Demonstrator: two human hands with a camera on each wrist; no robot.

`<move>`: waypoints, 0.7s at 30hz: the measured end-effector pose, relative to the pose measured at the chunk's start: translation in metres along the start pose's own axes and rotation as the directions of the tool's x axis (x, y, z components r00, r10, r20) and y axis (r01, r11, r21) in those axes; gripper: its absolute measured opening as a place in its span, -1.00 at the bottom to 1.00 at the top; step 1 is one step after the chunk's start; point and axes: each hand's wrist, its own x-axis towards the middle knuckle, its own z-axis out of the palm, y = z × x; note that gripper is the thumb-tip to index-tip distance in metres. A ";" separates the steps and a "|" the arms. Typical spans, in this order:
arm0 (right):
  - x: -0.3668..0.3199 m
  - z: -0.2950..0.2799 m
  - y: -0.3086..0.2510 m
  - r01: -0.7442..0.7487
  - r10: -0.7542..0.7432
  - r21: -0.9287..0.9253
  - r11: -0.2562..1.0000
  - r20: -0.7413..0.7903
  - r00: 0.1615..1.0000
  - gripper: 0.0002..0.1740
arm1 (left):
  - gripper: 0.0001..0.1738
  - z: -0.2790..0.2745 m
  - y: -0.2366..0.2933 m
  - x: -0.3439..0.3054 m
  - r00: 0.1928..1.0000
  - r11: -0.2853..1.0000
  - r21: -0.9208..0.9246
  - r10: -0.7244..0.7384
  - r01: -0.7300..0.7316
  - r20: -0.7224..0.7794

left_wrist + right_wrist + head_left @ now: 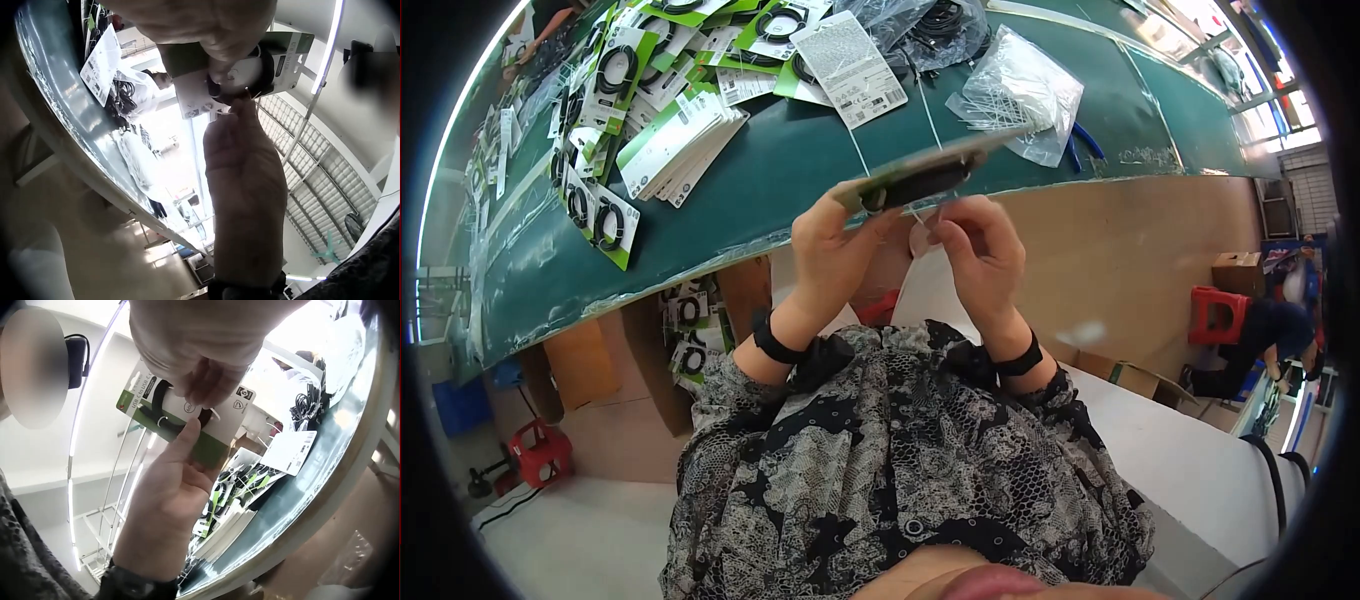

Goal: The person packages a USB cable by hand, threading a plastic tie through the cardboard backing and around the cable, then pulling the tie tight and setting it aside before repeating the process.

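Observation:
In the head view a cardboard package with a coiled black cable is tilted above the table's front edge. My left hand grips one end of it, thumb on the cable side. My right hand pinches a thin white tie under the package, fingertips together. The right wrist view shows the green and white card, the black cable coil on it, my left hand holding its lower edge and my right hand at the coil. Both hands also show in the left wrist view.
On the green table lie packaged cables at the left, a stack of cards, a single white card, a clear bag of ties and blue-handled pliers. A red stool stands at the right.

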 end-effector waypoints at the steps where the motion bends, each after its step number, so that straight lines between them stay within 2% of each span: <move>1: 0.004 0.002 -0.002 -0.004 0.004 0.000 1.000 0.002 1.000 -0.80 | -0.69 0.001 -0.001 0.000 1.000 1.000 0.001 -0.004 0.004 -0.001; 2: 0.008 0.003 -0.003 0.069 -0.071 -0.157 0.985 -0.004 0.997 -0.82 | -0.71 0.004 -0.004 0.002 1.000 0.989 -0.145 -0.011 0.009 -0.016; 4: 0.015 0.005 -0.004 0.201 -0.216 -0.455 0.867 0.021 0.976 -0.86 | -0.73 0.009 -0.011 0.006 0.999 0.905 -0.424 -0.032 0.011 -0.043; 5: 0.019 0.005 -0.007 0.199 -0.213 -0.456 0.867 0.023 0.977 -0.86 | -0.73 0.010 -0.013 0.007 0.998 0.905 -0.426 -0.036 0.014 -0.044; 8: 0.027 0.009 -0.012 0.385 -0.340 -0.773 0.505 0.232 0.911 -0.84 | -0.74 0.011 -0.019 0.008 0.990 0.878 -0.470 -0.132 0.096 -0.043; 13: 0.032 0.015 -0.008 0.428 -0.338 -0.785 0.448 0.294 0.894 -0.81 | -0.74 0.011 -0.024 0.009 0.982 0.883 -0.442 -0.189 0.158 -0.027; 16: 0.034 0.017 -0.009 0.432 -0.302 -0.807 0.402 0.329 0.895 -0.82 | -0.76 0.014 -0.026 0.010 0.992 0.944 -0.328 -0.067 0.030 -0.104; 21: 0.036 0.020 -0.011 0.422 -0.268 -0.814 0.399 0.337 0.903 -0.84 | -0.76 0.011 -0.032 0.010 0.992 0.986 -0.165 0.008 -0.029 -0.125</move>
